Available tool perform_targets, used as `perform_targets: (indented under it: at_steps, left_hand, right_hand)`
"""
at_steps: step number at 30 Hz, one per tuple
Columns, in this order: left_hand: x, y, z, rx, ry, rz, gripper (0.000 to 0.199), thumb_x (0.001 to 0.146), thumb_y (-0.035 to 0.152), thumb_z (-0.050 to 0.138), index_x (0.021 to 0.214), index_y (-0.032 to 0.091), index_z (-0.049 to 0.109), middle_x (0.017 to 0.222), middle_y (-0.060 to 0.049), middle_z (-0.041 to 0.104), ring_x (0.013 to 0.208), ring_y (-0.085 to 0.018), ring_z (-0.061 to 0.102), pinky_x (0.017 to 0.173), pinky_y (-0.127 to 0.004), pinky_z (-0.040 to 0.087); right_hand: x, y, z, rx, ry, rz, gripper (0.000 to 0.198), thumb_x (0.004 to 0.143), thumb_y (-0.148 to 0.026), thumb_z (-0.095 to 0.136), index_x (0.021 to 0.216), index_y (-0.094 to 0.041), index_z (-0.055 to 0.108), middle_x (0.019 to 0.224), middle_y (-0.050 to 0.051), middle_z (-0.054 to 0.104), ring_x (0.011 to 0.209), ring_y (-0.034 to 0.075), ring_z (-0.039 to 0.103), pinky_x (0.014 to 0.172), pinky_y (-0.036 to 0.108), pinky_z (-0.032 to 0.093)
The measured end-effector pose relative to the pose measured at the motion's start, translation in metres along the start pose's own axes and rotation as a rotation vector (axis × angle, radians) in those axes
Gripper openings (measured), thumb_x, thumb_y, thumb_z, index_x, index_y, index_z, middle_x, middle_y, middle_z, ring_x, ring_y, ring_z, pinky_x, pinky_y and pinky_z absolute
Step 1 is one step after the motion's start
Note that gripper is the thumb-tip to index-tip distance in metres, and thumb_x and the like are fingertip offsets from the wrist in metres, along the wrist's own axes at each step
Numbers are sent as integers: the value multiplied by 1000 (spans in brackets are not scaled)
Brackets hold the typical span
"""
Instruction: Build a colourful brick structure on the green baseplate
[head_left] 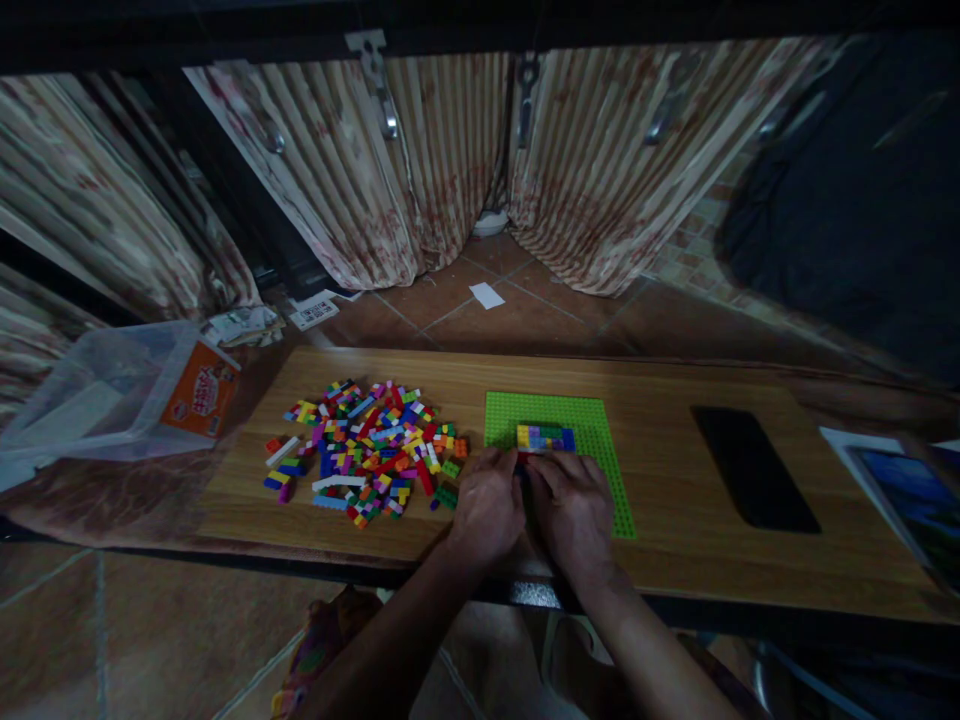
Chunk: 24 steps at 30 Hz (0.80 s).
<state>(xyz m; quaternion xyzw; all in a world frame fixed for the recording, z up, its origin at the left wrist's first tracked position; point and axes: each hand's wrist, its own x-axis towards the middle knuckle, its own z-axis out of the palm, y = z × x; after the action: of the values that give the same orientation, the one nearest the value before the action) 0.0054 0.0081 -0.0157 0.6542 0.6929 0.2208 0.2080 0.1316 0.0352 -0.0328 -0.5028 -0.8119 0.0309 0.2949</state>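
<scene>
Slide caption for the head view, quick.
Left hand and right hand close together over a green baseplate, a heap of colourful bricks to the left.

Home, judging by flowered curtains (454, 150)

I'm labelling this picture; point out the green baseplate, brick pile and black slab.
Green baseplate (591, 412), head view: far right corner.
Brick pile (381, 452), head view: its middle.
Black slab (754, 468), head view: top's middle.

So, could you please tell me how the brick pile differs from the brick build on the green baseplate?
The brick pile is loose and jumbled, while the brick build is a compact block. The brick pile spreads widely over the wooden tabletop; the brick build covers a small part of the green baseplate. Both are multicoloured.
</scene>
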Motion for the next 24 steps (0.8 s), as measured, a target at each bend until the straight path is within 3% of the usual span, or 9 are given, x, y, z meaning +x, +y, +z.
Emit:
perform_targets:
  at_steps: [12,19,24]
  left_hand:
    - [0,1,3,38,-37,-13,40,83,8,41,119,15,58,106,-12,62,96,-23,59,89,-36,48]
    - [-4,1,-1,1,-38,15,39,82,9,42,117,14,58,108,-13,62,100,-24,58,92,-36,48]
    - [-7,7,-6,16,-88,-31,37,86,18,42,119,12,58,108,-15,64,103,-25,59,94,-36,49]
  right_hand:
    - [-12,-12,-4,-242,-181,9,31,90,-15,55,118,-18,66,96,8,67,88,24,47,74,35,30]
    - [-8,-7,-7,-204,-120,-17,25,93,-25,52,108,-24,71,92,6,67,84,22,48,73,35,29]
    - [-13,5,1,-126,-18,-74,31,95,-33,47,108,-20,72,97,9,67,82,22,50,73,35,33]
